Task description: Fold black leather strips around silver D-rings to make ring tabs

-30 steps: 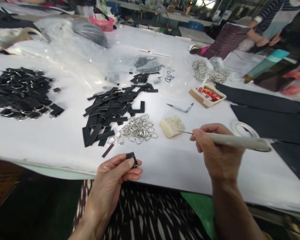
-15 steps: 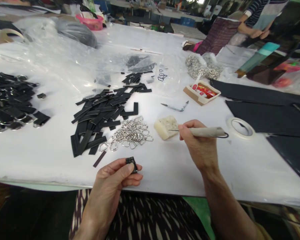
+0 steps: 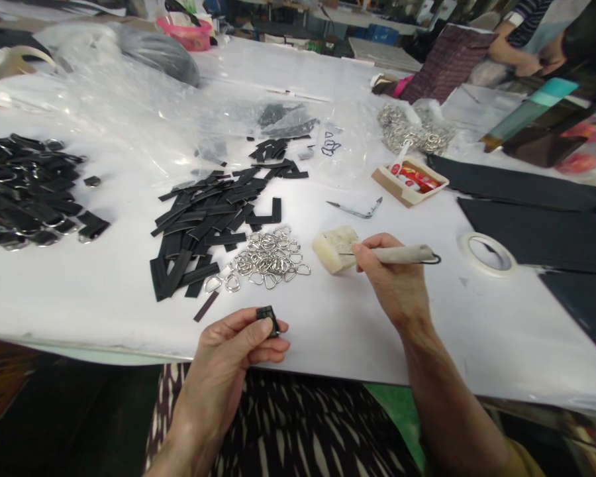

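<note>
My left hand (image 3: pixel 243 348) pinches a small folded black strap piece (image 3: pixel 267 320) between thumb and fingers, above the table's front edge. In my right hand (image 3: pixel 395 278) is an awl-like tool (image 3: pixel 404 254) with a pale handle, its fingers closed round the front end. The tool's thin metal tip meets a yellowish, pitted wax-like block (image 3: pixel 334 246); whether it is pressed in I cannot tell. Left of the block lies a heap of silver D-rings (image 3: pixel 271 258). Behind and beside them are loose black strap pieces (image 3: pixel 203 215).
Finished-looking black loops with rings (image 3: pixel 27 192) are piled at far left. Scissors-like snips (image 3: pixel 355 210), a small box (image 3: pixel 411 182), a tape roll (image 3: pixel 489 254) and black sheets (image 3: pixel 541 228) lie to the right. Plastic bags (image 3: pixel 124 119) spread behind. Another person's hands (image 3: pixel 539 63) show at top right.
The whole view has shifted slightly, so things appear a little to the right and higher. Both hands keep their holds, and the tool's tip stays at the block.
</note>
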A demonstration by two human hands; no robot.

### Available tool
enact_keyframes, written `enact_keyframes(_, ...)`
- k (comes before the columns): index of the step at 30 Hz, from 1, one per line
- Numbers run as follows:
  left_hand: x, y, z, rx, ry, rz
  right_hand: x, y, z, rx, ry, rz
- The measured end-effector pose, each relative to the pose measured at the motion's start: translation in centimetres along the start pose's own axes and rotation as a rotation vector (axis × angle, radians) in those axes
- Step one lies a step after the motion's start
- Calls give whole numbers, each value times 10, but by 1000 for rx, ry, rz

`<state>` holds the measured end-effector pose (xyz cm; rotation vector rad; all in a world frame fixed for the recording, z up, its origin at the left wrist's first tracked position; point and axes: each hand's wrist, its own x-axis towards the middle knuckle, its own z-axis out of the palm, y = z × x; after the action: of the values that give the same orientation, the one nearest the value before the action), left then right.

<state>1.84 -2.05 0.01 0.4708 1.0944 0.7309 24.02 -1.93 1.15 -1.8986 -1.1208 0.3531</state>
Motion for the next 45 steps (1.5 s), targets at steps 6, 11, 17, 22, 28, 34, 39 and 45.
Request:
enact_keyframes(6, -6, 0, -2, -38, 4, 33, -4, 0, -9, 32, 35, -5)
enact_keyframes(11, -10, -3, -3, -154, 17, 66, -21, -15, -15, 175, 170, 25)
enact_keyframes(17, -14, -5, -5, -156, -4, 83, -48, -35, -7, 579, -116, 97)
enact_keyframes(22, -16, -6, -8, -156, -38, 99, -59, -39, 15, 785, -436, 93)
enact_keyframes(28, -15, -9, -11, -181, -63, 130, -65, -40, 30, 790, -502, 95)
enact_keyframes(34, -15, -9, -13, -196, -94, 151, -64, -39, 35, 778, -527, 97)
enact_keyframes(39, -14, -8, -13, -214, -96, 156, -64, -37, 37, 768, -567, 103)
enact_keyframes(45, -13, -8, -12, -214, -77, 146, -66, -32, 42, 770, -565, 91)
